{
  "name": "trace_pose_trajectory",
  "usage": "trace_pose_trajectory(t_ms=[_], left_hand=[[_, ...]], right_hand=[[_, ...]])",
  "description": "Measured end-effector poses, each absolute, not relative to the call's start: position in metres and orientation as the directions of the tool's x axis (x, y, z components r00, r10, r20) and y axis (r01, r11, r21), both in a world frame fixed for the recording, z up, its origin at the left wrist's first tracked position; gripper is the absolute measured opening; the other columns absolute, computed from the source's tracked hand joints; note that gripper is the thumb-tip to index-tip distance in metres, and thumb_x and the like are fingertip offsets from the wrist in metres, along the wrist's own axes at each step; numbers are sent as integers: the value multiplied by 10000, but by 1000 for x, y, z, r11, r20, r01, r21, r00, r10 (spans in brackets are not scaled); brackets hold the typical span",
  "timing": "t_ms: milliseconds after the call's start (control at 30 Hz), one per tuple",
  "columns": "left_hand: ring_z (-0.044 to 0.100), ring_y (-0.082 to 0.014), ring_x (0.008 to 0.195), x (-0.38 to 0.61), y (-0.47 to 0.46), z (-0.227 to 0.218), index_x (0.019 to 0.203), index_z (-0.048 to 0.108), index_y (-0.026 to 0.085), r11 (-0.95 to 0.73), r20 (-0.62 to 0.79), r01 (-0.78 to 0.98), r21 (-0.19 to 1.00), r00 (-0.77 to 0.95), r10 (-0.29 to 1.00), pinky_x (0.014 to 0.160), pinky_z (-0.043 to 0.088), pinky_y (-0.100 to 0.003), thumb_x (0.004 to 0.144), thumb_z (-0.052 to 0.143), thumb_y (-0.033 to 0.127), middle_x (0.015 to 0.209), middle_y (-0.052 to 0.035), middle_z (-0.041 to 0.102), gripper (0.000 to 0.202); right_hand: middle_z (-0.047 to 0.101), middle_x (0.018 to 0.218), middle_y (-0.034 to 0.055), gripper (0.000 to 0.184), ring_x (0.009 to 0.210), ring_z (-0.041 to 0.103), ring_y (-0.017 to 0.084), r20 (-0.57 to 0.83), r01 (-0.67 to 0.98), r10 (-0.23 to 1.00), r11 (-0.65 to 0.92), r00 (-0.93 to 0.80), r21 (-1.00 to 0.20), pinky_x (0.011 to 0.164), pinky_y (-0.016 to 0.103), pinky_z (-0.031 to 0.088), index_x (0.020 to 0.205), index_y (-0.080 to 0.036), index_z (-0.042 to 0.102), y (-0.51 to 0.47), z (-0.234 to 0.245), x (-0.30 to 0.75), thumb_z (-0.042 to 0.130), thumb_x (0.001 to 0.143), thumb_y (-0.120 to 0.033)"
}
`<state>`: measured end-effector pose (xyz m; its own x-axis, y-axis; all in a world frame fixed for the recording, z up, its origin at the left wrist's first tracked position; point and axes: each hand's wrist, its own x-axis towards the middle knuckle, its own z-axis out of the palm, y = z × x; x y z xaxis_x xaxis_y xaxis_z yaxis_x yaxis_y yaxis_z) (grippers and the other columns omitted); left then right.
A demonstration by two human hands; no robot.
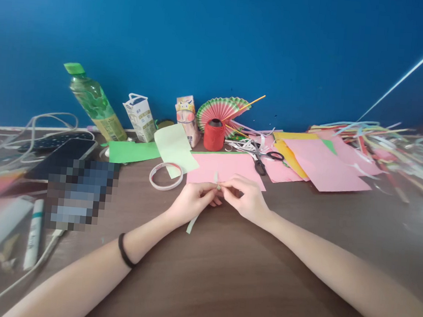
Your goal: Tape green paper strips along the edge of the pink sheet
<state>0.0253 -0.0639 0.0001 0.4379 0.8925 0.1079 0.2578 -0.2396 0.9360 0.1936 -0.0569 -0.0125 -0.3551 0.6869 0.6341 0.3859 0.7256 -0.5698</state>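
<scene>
My left hand [195, 201] and my right hand [245, 198] meet over the near edge of a pink paper sheet [225, 165]. Both are closed in a pinch on a narrow pale green paper strip [191, 225], whose tail hangs below my left hand. A small part of the strip shows between the fingertips; its exact shape there is too small to tell. Just left of my left hand lies a roll of tape [164, 188]. Black-handled scissors [260, 163] rest on the pink paper beyond my right hand.
Behind the papers stand a green-capped bottle [98, 101], a white carton [141, 118], a red thread spool [214, 135] and a folded paper fan [217, 110]. Pink sheets [326, 161] and loose strips [412, 151] lie right. A marker [34, 236] and cable [41, 259] lie left.
</scene>
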Motion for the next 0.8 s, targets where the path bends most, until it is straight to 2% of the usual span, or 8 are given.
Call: trace_pose_trajectory(t_ms=[467,800], left_hand=[[635,-90,602,27,-66,5,875,657,102,-251,102,318,914,418,903,601,527,-186,800,428,92,732,-41,697,242],[632,-99,621,25,-66,2,840,651,118,-324,157,321,890,450,879,615,521,-193,810,423,131,679,-22,674,230]], right_hand=[[593,679,29,99,588,520,112,610,377,693,721,-384,-582,522,235,421,769,-159,616,-54,-11,195,526,809,-145],[541,672,4,92,553,480,91,613,379,689,724,-387,-576,510,218,414,781,-169,583,-55,-13,194,513,786,-109]])
